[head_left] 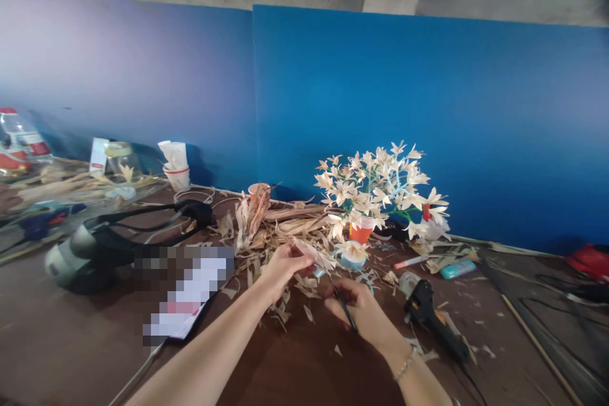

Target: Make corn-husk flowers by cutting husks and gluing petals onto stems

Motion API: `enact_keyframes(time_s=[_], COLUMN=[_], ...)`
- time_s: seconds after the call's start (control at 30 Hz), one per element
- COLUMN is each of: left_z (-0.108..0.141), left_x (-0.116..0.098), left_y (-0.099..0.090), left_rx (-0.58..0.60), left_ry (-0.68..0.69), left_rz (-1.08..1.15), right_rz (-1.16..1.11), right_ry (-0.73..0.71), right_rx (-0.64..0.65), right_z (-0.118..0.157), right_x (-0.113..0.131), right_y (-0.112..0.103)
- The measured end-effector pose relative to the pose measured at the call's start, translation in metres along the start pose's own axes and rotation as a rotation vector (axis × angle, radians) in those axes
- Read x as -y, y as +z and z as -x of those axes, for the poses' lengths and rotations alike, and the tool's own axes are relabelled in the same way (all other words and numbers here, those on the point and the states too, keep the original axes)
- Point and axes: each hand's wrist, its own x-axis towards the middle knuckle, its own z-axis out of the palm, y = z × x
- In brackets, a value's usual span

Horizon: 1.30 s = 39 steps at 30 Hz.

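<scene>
My left hand [284,268] pinches a pale, petal-like piece of dried husk [324,259] between thumb and fingers. My right hand [361,306] is closed around a slim black tool [346,311], whose tip points up toward the husk piece; its exact kind is hard to make out. Just beyond both hands, a cream husk flower [353,250] sits over a light blue roll. Behind it, a bunch of pale husk flowers [378,184] on green and light blue stems stands at an orange paper cup [361,230].
A black glue gun [435,320] lies right of my right hand, near a turquoise pack [457,269]. Dried husks [290,225] and scraps litter the brown table [304,361]. Leftward are a phone-like device [188,304], a headset with straps [90,254] and a white cup [177,176].
</scene>
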Motion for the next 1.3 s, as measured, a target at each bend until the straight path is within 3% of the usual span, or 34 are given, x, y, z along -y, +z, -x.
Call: enact_keyframes(time_s=[0.23, 0.77, 1.3], left_z=[0.0005, -0.0025, 0.0019], left_x=[0.0004, 0.0032, 0.0012], left_y=[-0.0009, -0.0045, 0.0026], left_rx=[0.060, 0.081, 0.055], left_ry=[-0.017, 0.001, -0.050], left_rz=[-0.052, -0.086, 0.076], right_rz=[0.009, 0.029, 0.040], right_ry=[0.023, 0.003, -0.023], right_rx=[0.033, 0.027, -0.024], right_z=[-0.0003, 0.0017, 0.0023], right_x=[0.0012, 0.0073, 0.0086], right_y=[-0.0014, -0.0016, -0.0001])
